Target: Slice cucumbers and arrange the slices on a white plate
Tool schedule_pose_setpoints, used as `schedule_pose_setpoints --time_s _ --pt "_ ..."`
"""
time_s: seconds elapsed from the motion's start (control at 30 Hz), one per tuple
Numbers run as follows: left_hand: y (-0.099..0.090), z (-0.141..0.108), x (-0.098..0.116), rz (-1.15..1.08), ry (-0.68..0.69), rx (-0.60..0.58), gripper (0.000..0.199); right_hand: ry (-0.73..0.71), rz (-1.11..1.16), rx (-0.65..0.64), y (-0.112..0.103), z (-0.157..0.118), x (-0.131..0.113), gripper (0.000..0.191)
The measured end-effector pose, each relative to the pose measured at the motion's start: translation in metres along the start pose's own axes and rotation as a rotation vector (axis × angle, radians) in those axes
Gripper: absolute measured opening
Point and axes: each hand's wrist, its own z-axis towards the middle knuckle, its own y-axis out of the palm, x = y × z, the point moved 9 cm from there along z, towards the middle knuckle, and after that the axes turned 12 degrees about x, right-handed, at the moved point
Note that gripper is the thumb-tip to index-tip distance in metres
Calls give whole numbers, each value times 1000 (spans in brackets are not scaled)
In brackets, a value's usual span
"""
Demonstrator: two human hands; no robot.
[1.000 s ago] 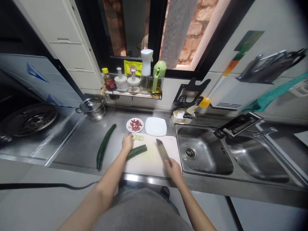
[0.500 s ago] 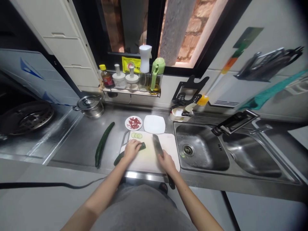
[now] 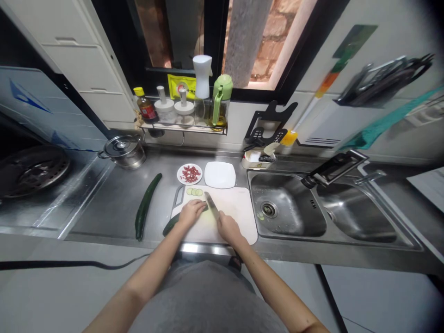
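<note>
gray top, bare forearms, bare l hand & r hand; dk footwear, mostly hidden

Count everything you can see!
Whole cucumber: 1, green, counter
Cut cucumber: 1, green, under left hand
Cutting board: 1, white, counter
Slices: several, pale green, board
Knife: 1, grey, right hand
Plates: 2, white, behind board
Bits: many, red, round plate
Pot: 1, silver, counter
Containers: 5, mixed, window shelf
Packet: 1, yellow, behind containers
Sink basins: 2, silver, right
Cloth: 1, teal, right wall
Left hand: 1, bare, on cut cucumber
Right hand: 1, bare, holding knife
</note>
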Motion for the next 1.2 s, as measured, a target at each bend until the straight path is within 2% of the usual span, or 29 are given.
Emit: schedule_pose_setpoints --time_s 0.5,0.67,0.9,1.2 --pt "5 -3 0 52 44 3 26 3 -17 -27 2 -3 -10 33" --pt "2 -3 5 41 82 50 26 -4 -9 -19 3 -2 -11 33" --pt "-4 -2 13 15 148 105 25 -27 1 9 4 5 -13 35" --pt "-4 -2 12 -1 163 121 23 -17 -7 12 6 18 -20 35"
